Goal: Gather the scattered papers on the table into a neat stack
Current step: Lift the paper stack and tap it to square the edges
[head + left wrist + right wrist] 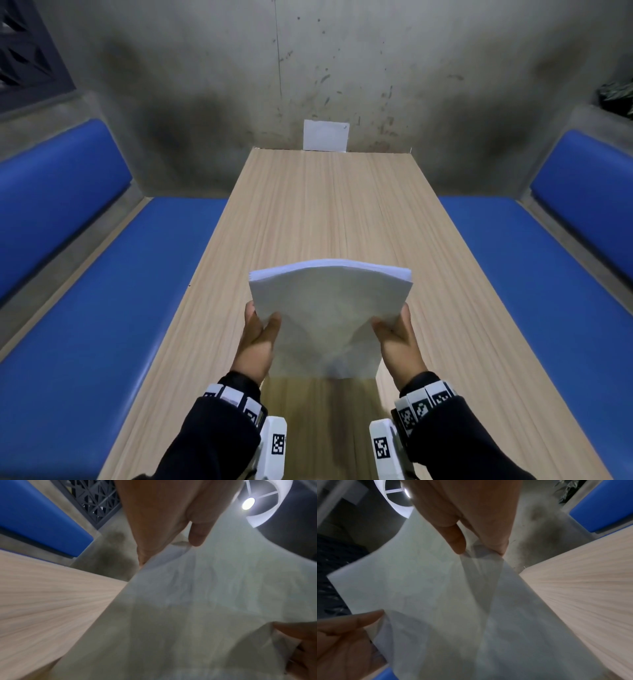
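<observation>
- White paper stack (329, 308) is held upright at lower centre of the head view, bottom edge down on or just above the wooden table (325, 212); contact cannot be told.
- Left hand (257, 337) is clamped on the stack's left edge, thumb on the near face, fingers behind the sheets.
- Right hand (397, 337) is clamped on the right edge the same way, thumb in front, fingers behind.
- Both forearms are seen entering from the bottom of the frame in dark sleeves (212, 442), with tagged wrist bands (424, 404) on each.
- Top edge of the stack is bowed slightly upward; sheet edges look roughly aligned.
- Left wrist view: left thumb (197, 534) is shown pressed on the paper, upper centre; the other hand is glimpsed at lower right. Picture is blurred.
- Right wrist view: right thumb (455, 538) and a finger are shown pinching the paper edge, upper centre; the left hand is seen at lower left.
- Wrist views only: a lit ceiling lamp (248, 505) is shown, upper right in the left one.
- Head view only: blue benches (113, 291) on both sides, and a small white sheet (325, 135) against the wall at the table's far end.
</observation>
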`<state>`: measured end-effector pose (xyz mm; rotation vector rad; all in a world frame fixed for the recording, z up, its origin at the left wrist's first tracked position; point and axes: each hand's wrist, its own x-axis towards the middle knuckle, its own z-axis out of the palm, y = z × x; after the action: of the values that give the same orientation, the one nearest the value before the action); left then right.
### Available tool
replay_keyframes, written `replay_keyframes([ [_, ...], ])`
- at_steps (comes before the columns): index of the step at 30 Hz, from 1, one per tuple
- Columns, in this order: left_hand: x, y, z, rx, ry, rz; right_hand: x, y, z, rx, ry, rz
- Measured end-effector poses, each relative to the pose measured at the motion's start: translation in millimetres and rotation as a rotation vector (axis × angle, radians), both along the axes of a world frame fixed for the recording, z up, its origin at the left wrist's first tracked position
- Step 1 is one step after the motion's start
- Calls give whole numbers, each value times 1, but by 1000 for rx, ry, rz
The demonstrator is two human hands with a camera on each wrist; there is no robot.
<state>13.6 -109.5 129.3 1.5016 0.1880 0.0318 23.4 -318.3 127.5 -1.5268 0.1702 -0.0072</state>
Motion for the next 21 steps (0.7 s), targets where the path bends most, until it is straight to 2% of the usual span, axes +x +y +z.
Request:
replay_keyframes([
  [8,1,-1,-14,55,26,11,0,-1,-7,-3,73,10],
  [13,-1,-2,-16,173,99,4,2,0,-19,-122,130,14],
  [17,5,1,-17,299,95,60,4,2,-15,-159,114,-16],
  [19,7,1,-11,295,100,93,5,1,-9,-160,84,-13],
  [21,7,4,-4,216,91,79,5,-1,3,-168,40,3],
])
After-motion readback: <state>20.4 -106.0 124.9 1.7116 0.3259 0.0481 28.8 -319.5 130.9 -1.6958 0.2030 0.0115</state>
